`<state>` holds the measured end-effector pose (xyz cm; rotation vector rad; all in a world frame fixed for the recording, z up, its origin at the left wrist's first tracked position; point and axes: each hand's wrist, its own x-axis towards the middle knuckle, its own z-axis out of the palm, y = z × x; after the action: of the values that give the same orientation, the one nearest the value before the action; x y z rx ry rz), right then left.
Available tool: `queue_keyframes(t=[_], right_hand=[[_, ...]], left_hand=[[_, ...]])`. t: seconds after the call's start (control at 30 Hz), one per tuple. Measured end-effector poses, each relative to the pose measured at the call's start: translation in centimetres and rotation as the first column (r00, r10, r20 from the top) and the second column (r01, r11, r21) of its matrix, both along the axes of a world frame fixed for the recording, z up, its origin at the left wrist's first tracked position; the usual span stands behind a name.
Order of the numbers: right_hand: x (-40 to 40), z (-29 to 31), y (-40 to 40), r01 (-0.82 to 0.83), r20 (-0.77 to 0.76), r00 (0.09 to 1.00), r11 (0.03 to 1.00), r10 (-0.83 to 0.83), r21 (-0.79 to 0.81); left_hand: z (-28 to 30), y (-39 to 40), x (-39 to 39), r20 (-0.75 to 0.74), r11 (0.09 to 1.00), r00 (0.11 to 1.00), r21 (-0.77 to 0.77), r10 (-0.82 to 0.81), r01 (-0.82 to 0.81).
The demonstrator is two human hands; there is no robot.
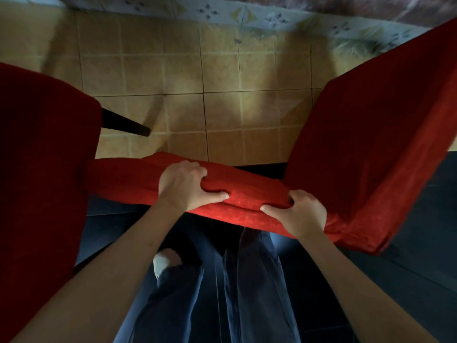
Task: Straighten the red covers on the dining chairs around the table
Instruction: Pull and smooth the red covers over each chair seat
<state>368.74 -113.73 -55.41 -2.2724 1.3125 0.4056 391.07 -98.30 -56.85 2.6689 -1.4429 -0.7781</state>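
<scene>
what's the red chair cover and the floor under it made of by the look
The red cover looks like soft, napped fabric, perhaps velvet or chenille: matte, and it dents under both hands. The floor looks like glazed ceramic tile: square tan pieces, grout lines, faint sheen.

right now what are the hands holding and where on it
Both hands grip the red cover along the top edge of a chair back: the left hand near its middle, the right hand nearer the right corner.

Chair cover (pixel 237 191) in the middle was deep red w/ a brighter red patch near its lower edge. Left chair (pixel 42 157) dark red, right chair (pixel 371 149) mid red. Floor tiles (pixel 222 70) were tan w/ pale grout; far border tiles (pixel 207 11) pale blue w/ dark floral motifs. Jeans (pixel 247 280) dark blue, shoe (pixel 162 262) white.
</scene>
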Motion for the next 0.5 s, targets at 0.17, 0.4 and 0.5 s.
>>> queue_keyframes(t=[0.17,0.4,0.5], right_hand=[[0.5,0.3,-0.8,-0.028,0.001,1.0,0.999,0.028,0.024],[1.0,0.3,-1.5,-0.055,-0.039,0.998,0.995,0.059,0.084],[1.2,0.5,-1.9,-0.086,-0.071,0.993,0.988,0.095,0.125]], left_hand=[[0.1,-0.5,0.1,0.0,1.0,1.0,0.03,0.008,-0.008],[0.6,-1.1,0.6,-0.067,0.985,0.998,0.173,0.022,-0.01],[0.8,-1.4,0.8,-0.089,0.971,0.996,0.238,0.031,-0.009]])
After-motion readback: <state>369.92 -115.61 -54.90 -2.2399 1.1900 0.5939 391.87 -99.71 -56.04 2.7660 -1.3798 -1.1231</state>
